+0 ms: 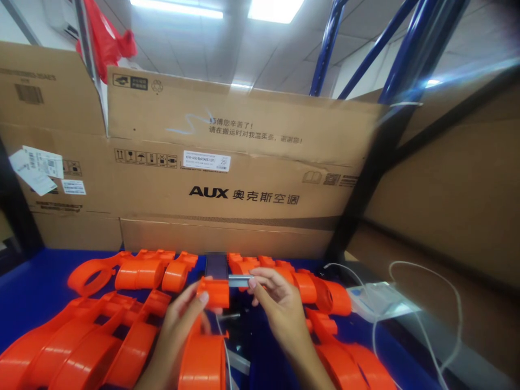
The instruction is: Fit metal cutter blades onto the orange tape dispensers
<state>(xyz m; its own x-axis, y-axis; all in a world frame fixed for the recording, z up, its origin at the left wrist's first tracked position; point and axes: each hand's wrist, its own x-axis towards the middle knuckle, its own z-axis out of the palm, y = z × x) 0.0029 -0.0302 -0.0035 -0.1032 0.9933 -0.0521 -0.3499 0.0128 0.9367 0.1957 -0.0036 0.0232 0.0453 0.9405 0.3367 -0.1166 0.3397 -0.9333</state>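
Orange plastic part (217, 294) held in the grip of the left hand (183, 310), above the blue table (44, 271), between rows of similar orange pieces (140, 275). Right hand (281, 298) pinches a silvery rod (239, 280) between thumb and fingers, its left end at the part's upper right edge; whether inserted, cannot tell. Printed cardboard (244, 173) stands behind.

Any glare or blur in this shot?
Head view: the ceiling light looks blown out, with glare streaking across the upper right; same head view: the pale packet at right looks soft, while the big cardboard lettering is readable.
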